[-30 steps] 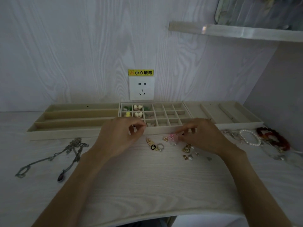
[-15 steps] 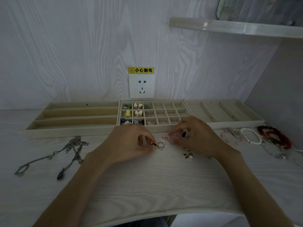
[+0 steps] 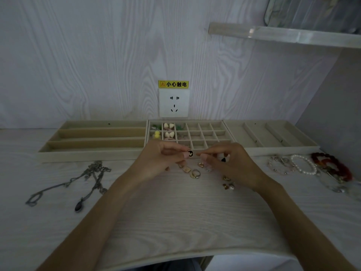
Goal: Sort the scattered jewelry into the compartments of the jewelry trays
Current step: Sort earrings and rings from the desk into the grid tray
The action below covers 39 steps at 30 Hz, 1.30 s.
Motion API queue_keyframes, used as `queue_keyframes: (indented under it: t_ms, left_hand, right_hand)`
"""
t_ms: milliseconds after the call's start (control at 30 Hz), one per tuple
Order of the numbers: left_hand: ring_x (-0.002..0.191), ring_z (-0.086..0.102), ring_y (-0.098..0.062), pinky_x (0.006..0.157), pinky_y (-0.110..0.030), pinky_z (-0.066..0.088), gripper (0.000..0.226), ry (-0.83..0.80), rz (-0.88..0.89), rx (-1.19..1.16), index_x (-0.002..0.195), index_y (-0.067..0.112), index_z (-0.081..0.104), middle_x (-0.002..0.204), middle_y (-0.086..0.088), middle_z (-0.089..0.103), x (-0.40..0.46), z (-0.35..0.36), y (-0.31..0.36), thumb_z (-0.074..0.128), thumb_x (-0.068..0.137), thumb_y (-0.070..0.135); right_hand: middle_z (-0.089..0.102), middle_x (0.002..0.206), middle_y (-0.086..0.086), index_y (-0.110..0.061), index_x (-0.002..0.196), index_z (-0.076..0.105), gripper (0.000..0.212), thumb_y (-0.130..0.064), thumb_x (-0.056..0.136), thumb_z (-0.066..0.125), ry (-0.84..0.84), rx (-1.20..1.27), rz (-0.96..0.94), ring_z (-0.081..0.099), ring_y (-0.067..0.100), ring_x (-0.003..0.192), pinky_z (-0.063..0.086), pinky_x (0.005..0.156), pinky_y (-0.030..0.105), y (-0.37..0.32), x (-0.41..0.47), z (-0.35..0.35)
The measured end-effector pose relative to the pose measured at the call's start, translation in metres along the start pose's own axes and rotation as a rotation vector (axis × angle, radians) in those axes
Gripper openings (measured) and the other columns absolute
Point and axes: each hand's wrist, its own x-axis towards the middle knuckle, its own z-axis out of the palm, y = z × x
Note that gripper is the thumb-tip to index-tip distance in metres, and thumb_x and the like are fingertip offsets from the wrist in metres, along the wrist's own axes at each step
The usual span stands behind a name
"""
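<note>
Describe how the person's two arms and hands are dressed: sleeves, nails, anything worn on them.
Both forearms are bare, with no sleeve in view up to the frame's lower edge. No watch or bracelet shows on either wrist. The left hand and the right hand have nails painted pale pink, seen on the fingers nearest the middle. Whether a ring is worn on either hand cannot be told.

Left hand (image 3: pixel 158 163) pinching a black charm (image 3: pixel 190 153) (right hand (image 3: pixel 232 165) beside it) before the grid tray (image 3: pixel 224 132).
</note>
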Motion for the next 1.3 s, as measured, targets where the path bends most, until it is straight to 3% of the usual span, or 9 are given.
queue_keyframes:
  t_ms: [233, 333, 533, 600, 700, 800, 933, 1033, 1300]
  left_hand:
    - [0.051, 0.061, 0.003, 0.045, -0.002, 0.036, 0.015, -0.026, 0.065, -0.028, 0.096, 0.007, 0.072, 0.069, -0.001, 0.071, -0.003, 0.009, 0.002, 0.070, 0.081, 0.007]
    - [0.063, 0.066, 0.003, 0.051, -0.003, 0.040, 0.014, -0.016, 0.121, 0.020, 0.094, 0.015, 0.073, 0.070, 0.011, 0.072, -0.004, 0.012, 0.000, 0.072, 0.080, 0.011]
    - [0.080, 0.068, -0.002, 0.054, -0.010, 0.043, 0.024, -0.113, 0.187, 0.007, 0.101, 0.029, 0.070, 0.091, 0.015, 0.073, -0.006, 0.011, 0.003, 0.065, 0.086, 0.012]
    - [0.082, 0.068, -0.010, 0.055, -0.014, 0.044, 0.029, -0.137, 0.185, -0.006, 0.105, 0.031, 0.068, 0.099, 0.011, 0.072, -0.005, 0.010, 0.004, 0.063, 0.087, 0.009]
    - [0.078, 0.065, -0.006, 0.056, -0.012, 0.045, 0.033, -0.148, 0.205, 0.024, 0.108, 0.034, 0.066, 0.103, 0.009, 0.071, 0.003, 0.002, 0.009, 0.061, 0.089, 0.008]
    - [0.079, 0.065, 0.002, 0.062, -0.009, 0.046, 0.023, 0.080, 0.244, 0.150, 0.104, 0.036, 0.066, 0.098, 0.016, 0.069, 0.020, -0.024, 0.010, 0.062, 0.089, 0.019]
    - [0.073, 0.058, 0.000, 0.069, -0.018, 0.044, 0.016, 0.491, 0.168, 0.490, 0.101, 0.029, 0.071, 0.095, 0.012, 0.068, 0.039, -0.067, -0.006, 0.060, 0.090, 0.024]
    - [0.077, 0.058, -0.008, 0.069, -0.022, 0.041, 0.020, 0.539, 0.076, 0.592, 0.105, 0.025, 0.071, 0.100, 0.006, 0.070, 0.045, -0.077, -0.021, 0.060, 0.089, 0.030]
    - [0.087, 0.062, -0.011, 0.070, -0.022, 0.047, 0.027, 0.468, 0.024, 0.590, 0.108, 0.029, 0.070, 0.100, 0.004, 0.071, 0.043, -0.072, -0.036, 0.060, 0.087, 0.043]
  right_hand:
    - [0.073, 0.077, -0.001, -0.012, 0.094, 0.076, 0.015, -0.016, 0.080, 0.070, 0.041, 0.076, -0.034, 0.065, 0.017, 0.071, 0.051, 0.066, 0.020, -0.001, 0.000, 0.004]
    - [0.073, 0.077, -0.004, -0.013, 0.093, 0.076, 0.016, -0.017, 0.077, 0.072, 0.052, 0.068, -0.048, 0.065, 0.013, 0.070, 0.052, 0.066, 0.020, 0.000, 0.000, 0.005]
    - [0.071, 0.076, -0.010, -0.030, 0.085, 0.074, 0.015, -0.026, 0.071, 0.076, 0.183, 0.017, -0.071, 0.063, 0.015, 0.069, 0.050, 0.073, 0.045, 0.000, 0.000, 0.000]
    - [0.070, 0.073, -0.012, -0.032, 0.082, 0.074, 0.016, -0.023, 0.071, 0.077, 0.229, 0.025, -0.096, 0.061, 0.011, 0.066, 0.048, 0.071, 0.041, 0.000, 0.001, 0.000]
    - [0.068, 0.068, -0.017, -0.034, 0.078, 0.072, 0.018, -0.018, 0.071, 0.077, 0.280, 0.028, -0.119, 0.055, 0.003, 0.061, 0.041, 0.060, 0.018, -0.005, 0.007, -0.001]
    - [0.068, 0.066, -0.019, -0.028, 0.079, 0.073, 0.014, -0.016, 0.073, 0.076, 0.301, -0.036, -0.103, 0.054, 0.001, 0.059, 0.037, 0.055, 0.007, -0.010, 0.024, -0.012]
    - [0.072, 0.076, -0.009, -0.025, 0.083, 0.074, 0.007, -0.020, 0.078, 0.074, 0.288, -0.150, -0.026, 0.065, 0.006, 0.068, 0.050, 0.066, 0.014, -0.008, 0.056, -0.034]
    - [0.073, 0.077, -0.002, -0.023, 0.086, 0.076, 0.008, -0.025, 0.080, 0.072, 0.259, -0.244, 0.051, 0.068, 0.012, 0.072, 0.054, 0.071, 0.025, 0.004, 0.081, -0.038]
    - [0.069, 0.080, -0.003, -0.020, 0.092, 0.076, 0.016, -0.030, 0.082, 0.070, 0.095, -0.417, 0.157, 0.054, 0.001, 0.064, 0.039, 0.057, 0.018, 0.024, 0.120, -0.022]
